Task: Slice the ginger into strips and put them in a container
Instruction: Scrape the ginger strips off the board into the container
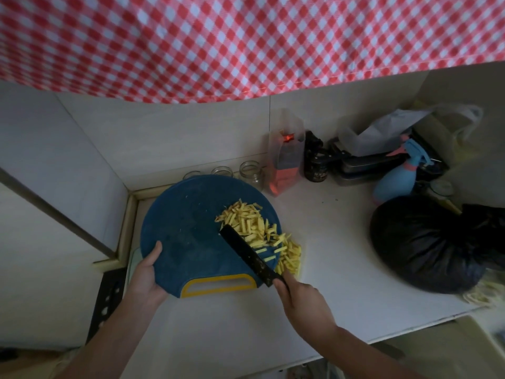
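Note:
A round blue cutting board (188,231) with a yellow handle (218,285) is tilted, its right side low. My left hand (147,274) grips its lower left edge, thumb on top. Yellow ginger strips (246,220) lie heaped on the board's right part. My right hand (300,299) grips the handle of a dark knife (246,253), whose blade lies across the board against the strips. More strips (291,257) sit past the board's right edge in a clear container, mostly hidden by the board.
Three empty glass jars (250,172) stand behind the board by the wall. A clear carton (285,157), a dark bottle (315,162), a blue spray bottle (401,173) and a full black bag (426,244) crowd the counter's right side. A checked cloth hangs above.

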A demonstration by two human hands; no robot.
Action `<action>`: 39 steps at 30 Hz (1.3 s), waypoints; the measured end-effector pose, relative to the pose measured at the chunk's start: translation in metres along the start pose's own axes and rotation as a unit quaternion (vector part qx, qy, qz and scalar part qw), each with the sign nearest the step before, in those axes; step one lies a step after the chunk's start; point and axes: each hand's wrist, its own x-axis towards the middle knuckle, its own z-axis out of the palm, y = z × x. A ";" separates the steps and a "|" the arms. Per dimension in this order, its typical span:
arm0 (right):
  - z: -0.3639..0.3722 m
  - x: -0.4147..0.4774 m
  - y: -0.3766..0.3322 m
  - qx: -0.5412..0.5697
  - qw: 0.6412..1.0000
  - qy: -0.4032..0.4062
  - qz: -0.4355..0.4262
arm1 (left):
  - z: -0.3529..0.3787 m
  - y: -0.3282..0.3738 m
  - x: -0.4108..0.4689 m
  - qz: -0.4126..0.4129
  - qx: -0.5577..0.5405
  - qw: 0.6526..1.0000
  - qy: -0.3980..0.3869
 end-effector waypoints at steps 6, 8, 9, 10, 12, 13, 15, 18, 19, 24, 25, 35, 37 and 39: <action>-0.010 0.000 0.023 -0.060 0.997 0.011 -0.040 | -0.001 0.001 -0.001 0.001 0.000 1.000 -0.006; -0.010 0.002 0.032 -0.077 0.996 0.015 -0.049 | -0.003 -0.001 -0.001 -0.003 -0.004 1.000 -0.009; -0.012 0.002 0.037 -0.080 0.995 0.014 -0.049 | -0.003 -0.003 -0.001 -0.003 -0.004 1.000 -0.008; -0.013 0.002 0.041 -0.084 0.995 0.012 -0.050 | -0.004 -0.004 -0.002 -0.003 -0.004 1.000 -0.007; -0.015 0.000 0.047 -0.086 0.995 0.012 -0.053 | -0.006 -0.005 -0.002 0.000 -0.003 1.000 -0.005; -0.015 -0.003 0.049 -0.083 0.995 0.013 -0.054 | -0.007 -0.005 -0.001 0.001 -0.003 1.000 -0.003; -0.017 -0.009 0.053 -0.077 0.996 0.018 -0.050 | -0.007 -0.003 -0.002 0.002 -0.005 1.000 0.002; -0.023 -0.012 0.057 -0.089 0.995 0.022 -0.050 | -0.006 0.000 -0.003 0.007 0.001 1.000 -0.001; -0.026 -0.013 0.060 -0.097 0.994 0.019 -0.049 | -0.007 0.001 -0.003 0.009 0.003 1.000 -0.002; -0.050 -0.011 0.071 -0.131 0.990 0.000 -0.044 | -0.013 0.008 -0.001 0.009 -0.009 1.000 0.004; -0.055 -0.012 0.074 -0.142 0.989 -0.002 -0.041 | -0.014 0.009 0.000 0.010 -0.009 1.000 0.004; -0.082 -0.031 0.096 -0.152 0.988 -0.003 -0.034 | -0.023 0.013 -0.008 0.006 -0.002 1.000 0.004; -0.082 -0.032 0.093 -0.124 0.992 0.005 -0.037 | -0.023 0.012 -0.010 0.007 0.000 1.000 0.000; -0.083 -0.028 0.087 -0.093 0.995 0.014 -0.031 | -0.024 0.011 -0.011 -0.001 0.000 1.000 0.002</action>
